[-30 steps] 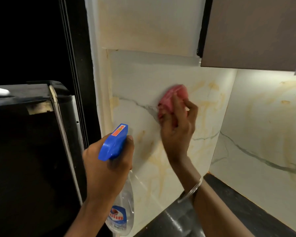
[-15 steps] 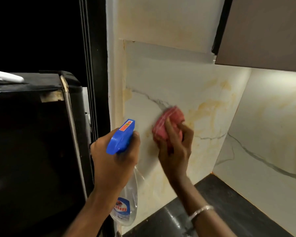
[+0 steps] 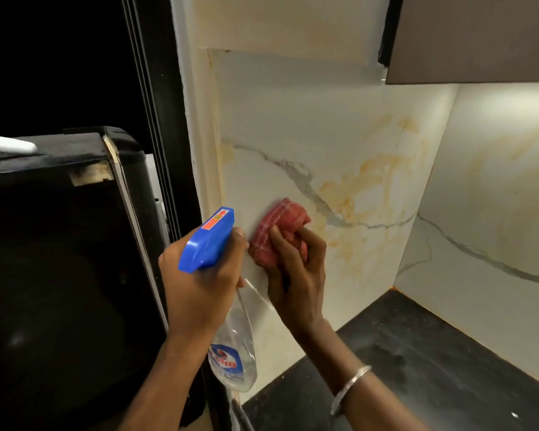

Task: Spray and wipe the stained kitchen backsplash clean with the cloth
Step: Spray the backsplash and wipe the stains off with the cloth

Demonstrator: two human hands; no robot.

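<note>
The marble-look backsplash [image 3: 293, 119] carries yellow-orange stains, thickest to the right of a grey vein. My right hand [image 3: 296, 275] presses a bunched pink cloth [image 3: 277, 225] against the lower left part of that panel. My left hand [image 3: 199, 284] grips the neck of a clear spray bottle [image 3: 231, 346] with a blue trigger head [image 3: 207, 241], held just left of the cloth and close to the wall. The bottle's body hangs below my fist.
A black appliance [image 3: 59, 259] fills the left, with a dark frame [image 3: 162, 119] beside it. A brown wall cabinet [image 3: 473, 35] hangs at the upper right. The black countertop [image 3: 417, 353] lies below, meeting a second stained panel [image 3: 495, 197] on the right.
My right hand has dragged the pink cloth down and to the left across the backsplash, from beside the grey vein to below it. The spray bottle stays held beside it.
</note>
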